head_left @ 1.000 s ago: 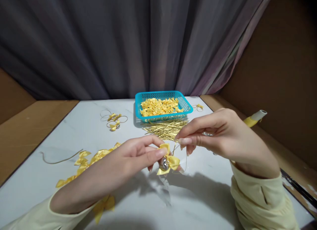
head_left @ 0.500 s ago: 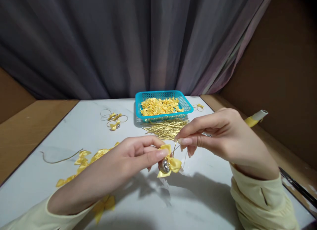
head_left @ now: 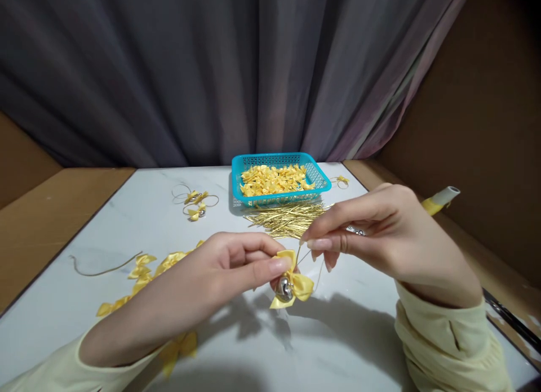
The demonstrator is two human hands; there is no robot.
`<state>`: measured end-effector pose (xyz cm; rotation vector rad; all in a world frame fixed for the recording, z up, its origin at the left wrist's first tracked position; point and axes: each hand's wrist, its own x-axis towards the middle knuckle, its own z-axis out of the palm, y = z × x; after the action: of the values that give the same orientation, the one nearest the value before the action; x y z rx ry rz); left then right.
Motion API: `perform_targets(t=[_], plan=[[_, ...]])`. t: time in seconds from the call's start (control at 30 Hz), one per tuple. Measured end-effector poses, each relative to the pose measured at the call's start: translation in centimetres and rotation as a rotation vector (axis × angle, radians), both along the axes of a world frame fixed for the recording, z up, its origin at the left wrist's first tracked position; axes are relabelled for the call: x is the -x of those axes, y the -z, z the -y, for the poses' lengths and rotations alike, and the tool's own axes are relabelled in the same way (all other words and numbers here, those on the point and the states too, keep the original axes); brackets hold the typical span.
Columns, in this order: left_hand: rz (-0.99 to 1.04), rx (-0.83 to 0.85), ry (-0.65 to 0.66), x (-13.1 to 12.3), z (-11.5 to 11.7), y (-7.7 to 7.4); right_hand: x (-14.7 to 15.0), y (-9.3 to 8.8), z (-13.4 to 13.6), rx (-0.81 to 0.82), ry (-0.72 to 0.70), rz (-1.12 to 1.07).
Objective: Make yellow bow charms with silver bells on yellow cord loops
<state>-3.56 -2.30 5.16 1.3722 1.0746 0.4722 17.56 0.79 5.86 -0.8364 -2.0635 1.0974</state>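
Observation:
Between thumb and fingers, my left hand [head_left: 249, 265] pinches a yellow ribbon bow [head_left: 302, 286] above the table. A silver jingle bell [head_left: 284, 289] sits against the middle of the bow. My right hand [head_left: 359, 228] is closed in a pinch on a thin gold wire tie [head_left: 299, 251], which runs up from behind the bow. A finer loop of wire or cord hangs to the right of the bow. Behind my right fingers, some silver bells [head_left: 356, 230] show in part.
A blue plastic basket [head_left: 281, 199] of small yellow bows stands at the back, with a pile of gold wire ties [head_left: 285, 220] before it. Finished-looking bow-and-bell loops [head_left: 196, 213] lie left. Loose yellow bows [head_left: 141, 266] are partly behind my left arm. Black-handled tool [head_left: 511, 319] lies far right.
Both hands, with the bow and the wire, have shifted very slightly right. The bow has tilted a little, and the grips are the same.

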Motion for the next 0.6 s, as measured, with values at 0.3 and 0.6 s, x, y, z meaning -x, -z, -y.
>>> perform_targets(t=[0.3,0.6], plan=[[-0.047,-0.015,-0.007,0.32,0.08,0.46,-0.09,-0.17,0.18,-0.004,0.010,-0.004],[-0.034,-0.017,-0.017,0.18,-0.07,0.27,-0.10,-0.02,0.14,-0.035,0.013,0.014]])
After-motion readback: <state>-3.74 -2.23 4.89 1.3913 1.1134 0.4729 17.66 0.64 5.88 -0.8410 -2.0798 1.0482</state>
